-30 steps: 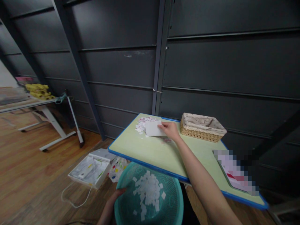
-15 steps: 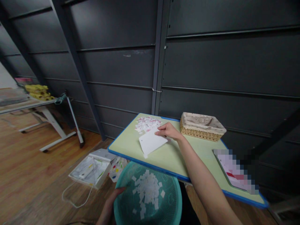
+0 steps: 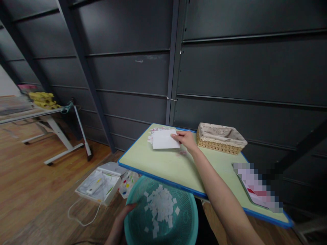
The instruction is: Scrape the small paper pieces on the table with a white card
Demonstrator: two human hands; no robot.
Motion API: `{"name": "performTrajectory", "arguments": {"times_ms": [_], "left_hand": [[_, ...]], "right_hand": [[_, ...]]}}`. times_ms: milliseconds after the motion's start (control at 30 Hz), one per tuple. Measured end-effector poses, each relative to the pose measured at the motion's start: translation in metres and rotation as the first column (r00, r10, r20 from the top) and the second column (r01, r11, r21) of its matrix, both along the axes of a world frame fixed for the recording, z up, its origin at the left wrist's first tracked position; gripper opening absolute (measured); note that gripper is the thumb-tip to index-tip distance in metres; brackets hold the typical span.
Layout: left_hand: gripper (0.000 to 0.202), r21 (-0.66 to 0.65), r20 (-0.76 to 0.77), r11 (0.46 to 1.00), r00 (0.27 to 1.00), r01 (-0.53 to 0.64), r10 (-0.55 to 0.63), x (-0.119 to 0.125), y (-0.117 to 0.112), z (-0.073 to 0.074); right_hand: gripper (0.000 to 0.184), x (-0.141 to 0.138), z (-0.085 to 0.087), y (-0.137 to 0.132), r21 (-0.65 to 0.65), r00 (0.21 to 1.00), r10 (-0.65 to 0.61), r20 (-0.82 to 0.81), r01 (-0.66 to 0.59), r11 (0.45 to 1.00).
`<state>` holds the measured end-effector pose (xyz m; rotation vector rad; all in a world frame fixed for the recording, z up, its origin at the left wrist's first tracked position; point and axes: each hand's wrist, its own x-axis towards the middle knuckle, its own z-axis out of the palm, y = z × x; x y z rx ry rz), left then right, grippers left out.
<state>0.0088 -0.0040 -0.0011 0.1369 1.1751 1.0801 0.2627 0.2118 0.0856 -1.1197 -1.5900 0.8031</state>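
My right hand (image 3: 186, 140) reaches across the green table (image 3: 168, 165) and grips a white card (image 3: 165, 139) by its right edge. The card lies over a heap of small paper scraps (image 3: 152, 136) at the table's far left corner. My left hand (image 3: 122, 219) holds the rim of a teal plastic basin (image 3: 186, 217) below the table's front edge. Several white paper scraps (image 3: 159, 207) lie inside the basin.
A wicker basket (image 3: 220, 137) stands at the table's far right. A blurred sheet (image 3: 257, 187) lies at the right front. On the wooden floor sit a white box (image 3: 100, 182) with a cord, and a paint palette (image 3: 127, 182). Another table (image 3: 30, 112) is at left.
My right hand pulled the white card toward the front edge, then carried it back over the scrap heap at the far corner. The basin has stayed in place.
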Motion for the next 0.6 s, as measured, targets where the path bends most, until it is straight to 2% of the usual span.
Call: {"name": "performTrajectory", "arguments": {"times_ms": [67,133,300,433,500,600], "left_hand": [[0.082,0.01,0.017,1.0,1.0,-0.021,0.021,0.0,0.001,-0.001],[0.083,0.013,0.02,0.999,0.999,-0.031,0.03,0.0,0.001,-0.003],[0.082,0.064,0.004,0.997,0.999,-0.048,0.048,0.001,0.001,-0.004],[0.08,0.037,-0.011,0.998,0.999,-0.041,0.041,0.001,0.0,-0.002],[0.08,-0.016,-0.008,1.0,1.0,-0.007,0.007,0.001,0.0,-0.001],[0.079,-0.02,0.005,1.0,1.0,0.01,-0.01,0.0,0.0,-0.002]], "right_hand": [[0.042,-0.002,-0.007,0.006,0.103,0.988,-0.153,0.036,0.149,0.984],[0.039,-0.008,-0.013,0.008,0.179,0.968,-0.23,0.103,0.21,0.961],[0.033,-0.029,-0.024,0.001,0.325,0.908,-0.273,0.317,0.166,0.931],[0.031,-0.032,-0.024,-0.003,0.341,0.873,-0.262,0.411,0.12,0.932],[0.032,-0.028,-0.021,-0.002,0.343,0.85,-0.289,0.44,0.138,0.929],[0.033,-0.021,-0.018,0.001,0.369,0.83,-0.373,0.415,0.221,0.903]]}}
